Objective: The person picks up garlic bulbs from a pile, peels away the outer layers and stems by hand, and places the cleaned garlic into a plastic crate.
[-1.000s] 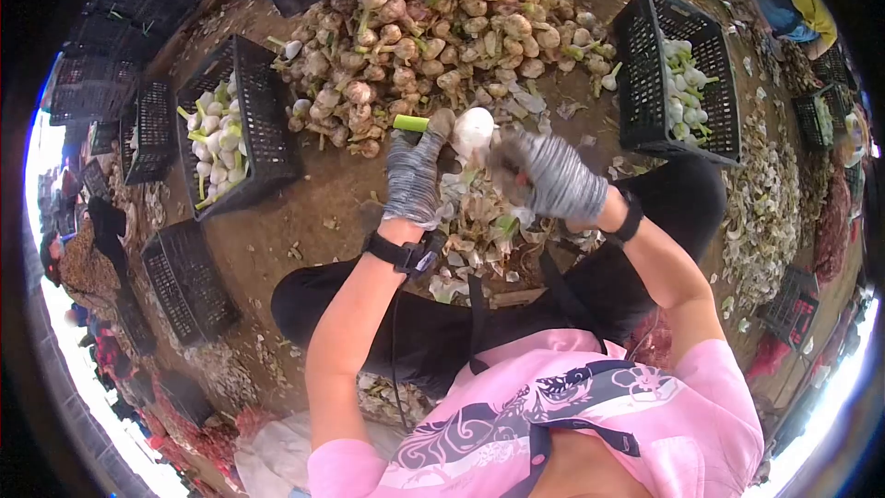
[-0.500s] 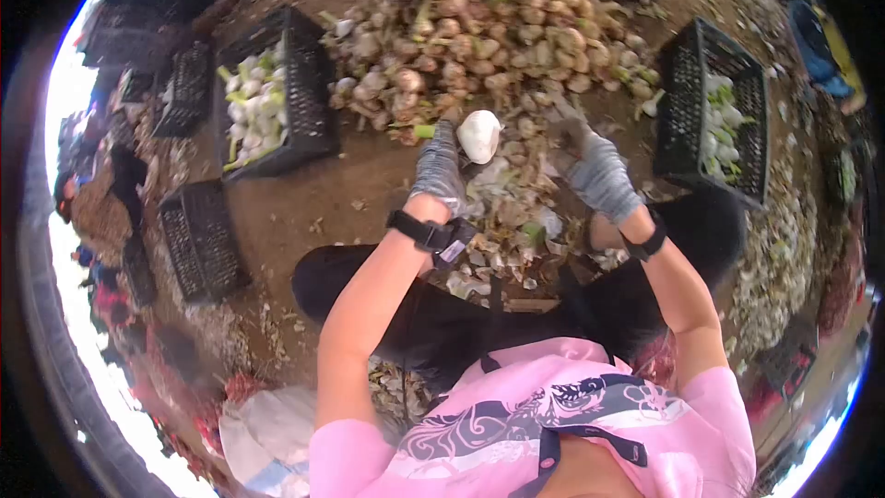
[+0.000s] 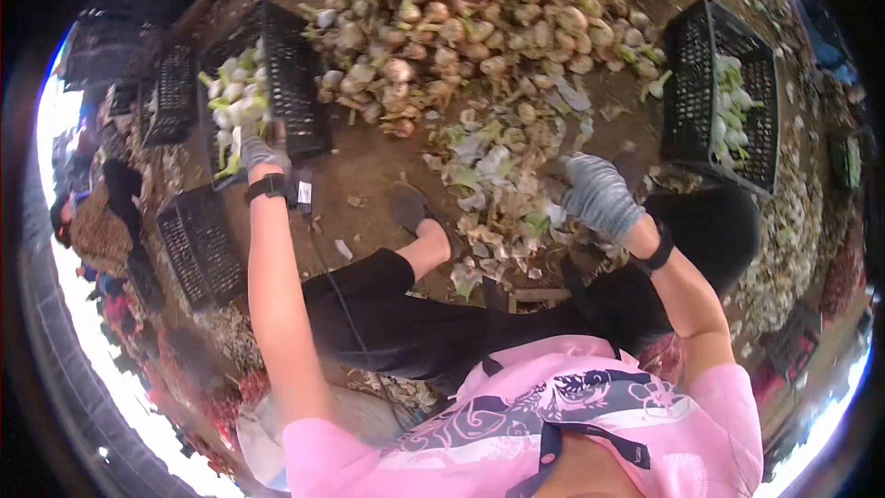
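My left hand [image 3: 263, 149], in a grey glove, is at the near edge of the left black crate [image 3: 295, 83], against the peeled white garlic bulbs [image 3: 241, 97] in it. Its fingers are blurred, and whether a bulb is in them cannot be made out. Over the loose skins [image 3: 493, 166] on the ground, my right hand [image 3: 595, 192], also gloved, has its fingers curled together; their tips are hidden or blurred. Beyond both hands lies a big pile of unpeeled garlic [image 3: 479, 28].
A second black crate [image 3: 687, 92] with white bulbs stands at the right. An overturned black crate [image 3: 198, 244] lies at the left. My foot [image 3: 431, 244] rests beside the skins. More crates and scattered skins surround the area.
My left hand has moved left from the middle, where a white bulb was at it, to the left crate. My right hand has moved slightly down. The view has shifted a little.
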Tool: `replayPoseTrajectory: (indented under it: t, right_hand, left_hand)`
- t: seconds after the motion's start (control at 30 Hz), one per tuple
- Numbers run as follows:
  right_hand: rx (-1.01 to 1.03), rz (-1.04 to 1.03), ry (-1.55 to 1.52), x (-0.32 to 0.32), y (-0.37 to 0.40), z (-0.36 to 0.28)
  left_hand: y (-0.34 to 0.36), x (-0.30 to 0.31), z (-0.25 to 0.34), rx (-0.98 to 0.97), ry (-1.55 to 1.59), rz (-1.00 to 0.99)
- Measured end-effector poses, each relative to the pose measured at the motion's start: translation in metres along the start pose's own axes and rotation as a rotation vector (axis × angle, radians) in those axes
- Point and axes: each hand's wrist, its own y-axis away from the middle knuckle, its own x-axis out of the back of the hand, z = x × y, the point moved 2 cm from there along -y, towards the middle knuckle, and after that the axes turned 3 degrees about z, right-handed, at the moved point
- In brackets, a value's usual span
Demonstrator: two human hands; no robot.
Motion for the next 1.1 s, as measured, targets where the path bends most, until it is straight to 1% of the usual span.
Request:
replayPoseTrajectory:
  t: [0.03,0.07,0.1,0.13,0.17,0.2,0.23,0.27,0.3,0.37,0.4,0.47,0.53,0.57,0.6,0.63,0.67,0.7,0.73,0.8,0.83,0.87,0.9,0.93,0.97,1.0,1.03,1.07,1.1]
  right_hand:
    - [0.013,-0.061,0.076,-0.014,-0.002,0.013]
    - [-0.012,-0.066,0.078,-0.013,0.0,0.015]
    - [-0.007,-0.111,0.078,-0.012,-0.001,0.012]
    - [-0.001,-0.154,0.075,-0.011,-0.002,0.007]
    - [-0.085,-0.239,0.097,-0.009,-0.003,0.002]
    - [-0.105,-0.238,0.095,-0.009,-0.001,0.0]
    - [-0.114,-0.196,0.093,-0.009,0.002,-0.001]
    - [-0.123,-0.156,0.092,-0.009,0.003,0.002]
    - [-0.118,-0.184,0.038,-0.014,0.004,0.009]
    - [-0.134,-0.208,0.011,-0.011,0.005,0.012]
    - [-0.129,-0.232,-0.013,-0.01,0.006,0.011]
    - [-0.147,-0.246,0.004,-0.012,0.008,0.012]
    - [-0.15,-0.154,0.005,-0.009,0.008,0.015]
    - [-0.171,-0.186,-0.009,-0.005,0.007,0.016]
    - [-0.173,-0.174,-0.015,-0.003,0.008,0.02]
    - [-0.157,-0.137,-0.056,0.0,0.009,0.024]
    - [-0.139,-0.1,-0.096,0.0,0.01,0.027]
    - [-0.177,-0.024,-0.132,-0.009,0.007,0.035]
    - [-0.172,-0.011,-0.137,-0.005,0.006,0.038]
    - [-0.296,0.099,-0.117,0.003,0.006,0.044]
    - [-0.365,0.245,-0.176,0.012,0.006,0.042]
    - [-0.353,0.252,-0.175,0.012,0.003,0.045]
    - [-0.295,0.438,-0.335,0.009,-0.001,0.051]
    - [-0.231,0.621,-0.496,0.005,-0.005,0.06]
    - [-0.152,0.653,-0.671,-0.002,-0.013,0.071]
    - [-0.135,0.657,-0.67,0.008,-0.012,0.061]
    - [-0.075,0.67,-0.724,0.019,-0.01,0.051]
    - [-0.018,0.679,-0.779,0.026,-0.007,0.04]
    - [-0.008,0.556,-1.033,0.025,-0.005,0.034]
  left_hand:
    - [-0.023,0.001,-0.029,0.019,-0.103,-0.154]
    - [0.028,-0.029,-0.049,0.035,-0.327,-0.258]
    - [0.028,-0.04,-0.079,0.084,-0.6,-0.518]
    - [0.02,-0.041,-0.124,-0.099,-0.91,-0.589]
    - [-0.002,-0.038,-0.181,-0.488,-1.335,-0.876]
    - [0.036,-0.054,-0.216,-0.426,-1.436,-0.754]
    - [0.092,-0.083,-0.223,-0.453,-1.376,-1.055]
    - [0.097,-0.083,-0.265,-0.591,-1.4,-1.103]
    - [0.097,-0.087,-0.313,-0.725,-1.414,-1.111]
    - [0.136,-0.11,-0.348,-0.734,-1.587,-1.067]
    - [0.138,-0.114,-0.372,-0.763,-1.464,-1.156]
    - [0.134,-0.128,-0.416,-0.601,-1.972,-1.134]
    - [0.119,-0.127,-0.439,-0.63,-1.965,-1.141]
    - [0.119,-0.131,-0.434,-0.647,-1.959,-1.131]
    - [0.119,-0.132,-0.426,-0.662,-1.964,-1.135]
    - [0.118,-0.13,-0.415,-0.657,-1.878,-1.106]
    - [0.128,-0.131,-0.392,-0.652,-1.792,-1.075]
    - [0.157,-0.141,-0.352,-0.626,-1.575,-1.044]
    - [0.166,-0.143,-0.336,-0.642,-1.579,-1.043]
    - [0.179,-0.142,-0.309,-0.15,-0.829,-1.049]
    - [0.187,-0.141,-0.295,-0.164,-0.829,-1.046]
    - [0.197,-0.141,-0.279,-0.142,-0.727,-1.061]
    - [0.211,-0.14,-0.259,-0.12,-0.622,-1.075]
    - [0.237,-0.144,-0.225,-0.181,-0.681,-1.133]
    - [0.244,-0.141,-0.215,-0.216,-0.644,-1.176]
    - [0.255,-0.14,-0.202,-0.251,-0.608,-1.219]
    - [0.268,-0.135,-0.189,-0.266,-0.606,-1.216]
    - [0.294,-0.136,-0.166,-0.355,-0.642,-1.22]
    - [0.311,-0.133,-0.151,-0.441,-0.68,-1.22]
